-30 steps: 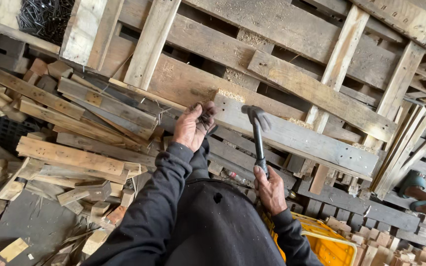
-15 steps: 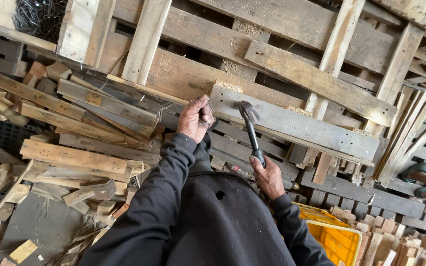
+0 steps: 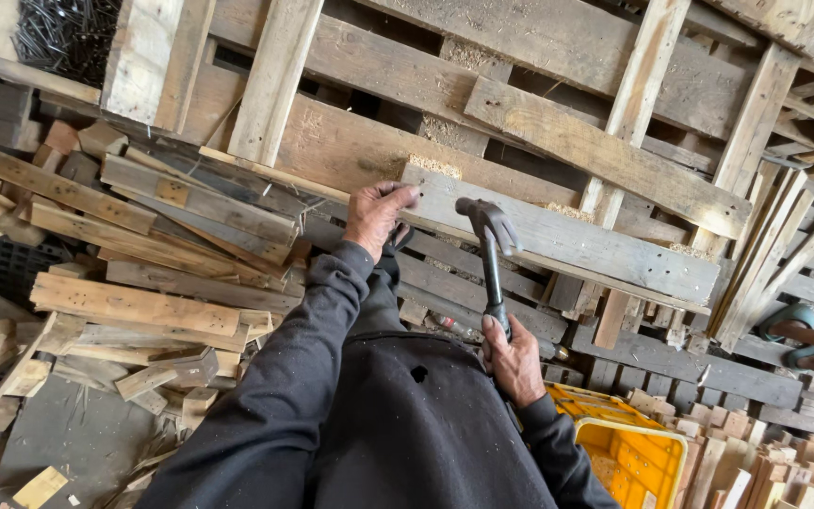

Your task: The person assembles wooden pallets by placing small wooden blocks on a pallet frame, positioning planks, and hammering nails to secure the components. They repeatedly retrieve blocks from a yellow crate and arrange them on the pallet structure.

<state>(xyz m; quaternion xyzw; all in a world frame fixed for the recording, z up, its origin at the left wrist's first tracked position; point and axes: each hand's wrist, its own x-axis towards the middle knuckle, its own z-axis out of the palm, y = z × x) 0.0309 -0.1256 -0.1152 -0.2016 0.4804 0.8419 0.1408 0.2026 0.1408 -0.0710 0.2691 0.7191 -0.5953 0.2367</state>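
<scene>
— What is held in the yellow crate (image 3: 647, 443)?
— Its inside cannot be made out; only the rim and wall are seen at the lower right, beside a stack of short wood blocks (image 3: 765, 462). A heap of dark nails (image 3: 68, 33) is seen at the upper left corner of the woodpile.

— What is changed from half a second ago?
— The hammer (image 3: 490, 254) has been brought a little lower on the grey board (image 3: 567, 240), and the view has been shifted slightly.

— How is the hammer laid?
— Its long axis is run nearly upright, the head pointing up onto the board near its left end, the handle down.

— And the grips?
— The handle's lower end is wrapped fully by the right hand (image 3: 512, 358). The board's left end is clasped by the left hand (image 3: 376, 215), fingers curled over its edge.
</scene>
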